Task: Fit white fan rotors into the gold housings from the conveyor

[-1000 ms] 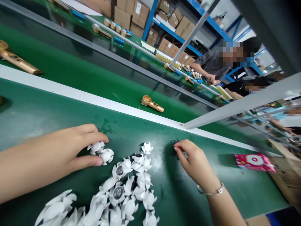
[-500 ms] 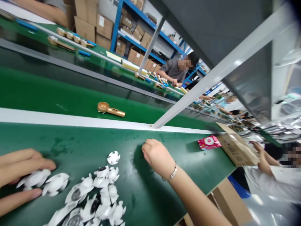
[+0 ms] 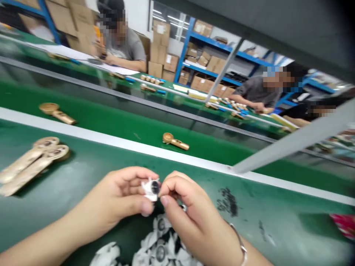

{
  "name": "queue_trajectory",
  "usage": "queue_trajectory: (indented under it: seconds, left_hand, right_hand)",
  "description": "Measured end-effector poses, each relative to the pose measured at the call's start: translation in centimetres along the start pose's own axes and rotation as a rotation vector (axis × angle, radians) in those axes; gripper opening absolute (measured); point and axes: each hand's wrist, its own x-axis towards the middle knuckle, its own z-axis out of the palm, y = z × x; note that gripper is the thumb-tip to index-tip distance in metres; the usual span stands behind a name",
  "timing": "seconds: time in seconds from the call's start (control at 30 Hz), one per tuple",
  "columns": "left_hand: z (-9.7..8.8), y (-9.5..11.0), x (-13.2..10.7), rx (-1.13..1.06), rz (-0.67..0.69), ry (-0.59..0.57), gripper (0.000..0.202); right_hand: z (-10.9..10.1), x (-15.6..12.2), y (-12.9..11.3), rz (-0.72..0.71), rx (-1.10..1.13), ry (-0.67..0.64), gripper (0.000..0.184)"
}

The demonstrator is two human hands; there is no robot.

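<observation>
One small white plastic piece (image 3: 151, 189) with a dark round centre sits pinched between my left hand (image 3: 113, 201) and my right hand (image 3: 188, 208), held over a heap of matching white pieces (image 3: 159, 245) on the green belt (image 3: 277, 210). My left thumb (image 3: 145, 208) and curled fingers close on it from one side, while my right thumb (image 3: 165, 201) and forefinger close in from the other. The fingertips meet at its edge, though the blur hides exactly where each one bears. For work this small, I'd say a good grip rests on the white flanges and stays off the dark centre, with both wrists low and steady so the piece can't twist free. Dark specks (image 3: 227, 202) lie scattered on the belt to my right, near the silver bracelet (image 3: 242, 247) on my right wrist. Two gold-coloured handheld wands (image 3: 27, 167) lie side by side to my left, and a co-worker (image 3: 257, 90) in a grey shirt bends over the farther belt.
</observation>
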Motion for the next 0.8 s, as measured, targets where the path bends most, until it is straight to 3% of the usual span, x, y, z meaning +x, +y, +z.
queue_trajectory:
  seconds: [0.23, 0.7, 0.8]
  left_hand:
    - [0.6, 0.9, -0.5, -0.225, -0.027, -0.084, 0.041]
    - [0.6, 1.1, -1.1, -0.184, -0.016, -0.029, 0.046]
    - [0.6, 1.2, -1.2, -0.224, -0.018, -0.047, 0.045]
  right_hand:
    - [1.5, 1.1, -0.2, 0.030, 0.024, 0.051, 0.014]
    - [1.8, 1.3, -0.5, -0.082, -0.270, 0.109, 0.014]
    - [1.5, 0.7, 0.1, -0.177, -0.331, 0.074, 0.016]
